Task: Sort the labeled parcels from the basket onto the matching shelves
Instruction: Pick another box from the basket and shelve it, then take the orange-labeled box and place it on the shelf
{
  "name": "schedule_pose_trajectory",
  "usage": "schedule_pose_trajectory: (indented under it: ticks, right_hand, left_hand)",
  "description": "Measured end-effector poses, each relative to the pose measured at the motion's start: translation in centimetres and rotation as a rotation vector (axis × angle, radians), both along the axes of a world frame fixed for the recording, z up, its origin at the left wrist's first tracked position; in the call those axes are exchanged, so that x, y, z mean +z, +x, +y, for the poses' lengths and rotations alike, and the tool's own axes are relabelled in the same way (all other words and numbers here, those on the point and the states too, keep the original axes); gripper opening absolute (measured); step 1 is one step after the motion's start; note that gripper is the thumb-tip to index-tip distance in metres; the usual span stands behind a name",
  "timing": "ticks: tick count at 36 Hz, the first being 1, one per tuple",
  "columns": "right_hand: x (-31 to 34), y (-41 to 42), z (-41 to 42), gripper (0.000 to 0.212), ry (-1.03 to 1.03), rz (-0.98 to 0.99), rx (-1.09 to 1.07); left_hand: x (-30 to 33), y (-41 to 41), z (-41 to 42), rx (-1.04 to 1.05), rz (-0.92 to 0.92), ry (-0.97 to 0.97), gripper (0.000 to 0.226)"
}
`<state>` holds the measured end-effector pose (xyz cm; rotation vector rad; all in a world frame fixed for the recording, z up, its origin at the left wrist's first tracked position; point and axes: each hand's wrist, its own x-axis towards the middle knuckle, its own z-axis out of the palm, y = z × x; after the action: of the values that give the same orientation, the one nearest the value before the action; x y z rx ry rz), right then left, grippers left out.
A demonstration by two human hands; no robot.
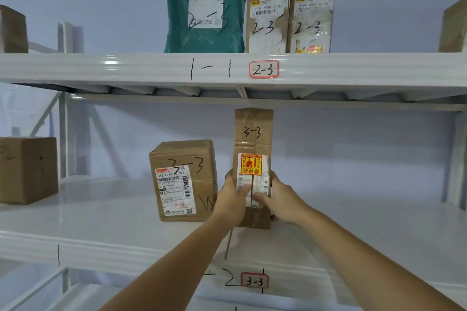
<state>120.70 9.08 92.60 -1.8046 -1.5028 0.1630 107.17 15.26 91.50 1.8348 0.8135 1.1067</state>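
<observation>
Tall 3-3 box [253, 139] is gripped upright by both hands, left [231, 199] and right [280, 199], arms stretched out, near the shelf [126, 242] front edge.

We see the left hand [231, 197] and right hand [276, 198] gripping an upright tall parcel [253, 139] marked 3-3 on the lower shelf [106, 222]. At its nine o'clock, just beside it, a squat box [183, 180] reads 3-3; at twelve o'clock, the upper shelf [126, 68] carries three 2-3 parcels.

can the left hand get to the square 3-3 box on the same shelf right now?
Probably not yet: the left hand and right hand both grip the tall 3-3 parcel. The square 3-3 box stands just left of it, front unobstructed, so once freed it looks reachable.
</observation>
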Motion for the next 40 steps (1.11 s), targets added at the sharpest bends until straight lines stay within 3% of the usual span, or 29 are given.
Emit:
schedule_pose_trajectory:
  ticks: [17,20,24,29,32,36,40]
  right_hand:
    - [0.5,-0.5,-1.1,0.066,-0.054,-0.014,-0.027]
    - [1.0,-0.7,-1.5,0.074,-0.064,-0.015,-0.064]
    - [1.6,-1.0,-2.9,0.108,-0.119,-0.002,-0.157]
    - [2.0,-1.3,-6.5,0.105,-0.145,-0.062,-0.175]
    - [2.1,-1.9,-9.4,0.097,-0.144,-0.138,-0.132]
    - [2.4,-4.2,-13.5,0.081,-0.168,-0.364,-0.034]
    - [2.4,-7.8,-16.5,0.079,-0.23,-0.581,0.084]
  left_hand:
    - [-0.6,-1.6,-0.7,-0.047,0.07,-0.048,0.044]
    - [-0.1,-2.3,-0.8,-0.068,0.075,-0.064,0.047]
    - [0.1,-3.4,-1.6,-0.065,0.106,-0.079,0.053]
    - [0.0,-5.6,-4.7,-0.025,0.159,-0.064,0.069]
    - [0.0,-7.6,-6.6,-0.013,0.295,0.02,0.077]
    - [-0.3,-11.7,-9.7,0.065,0.634,0.303,0.072]
    - [-0.6,-16.9,-13.5,0.17,0.931,0.54,0.077]
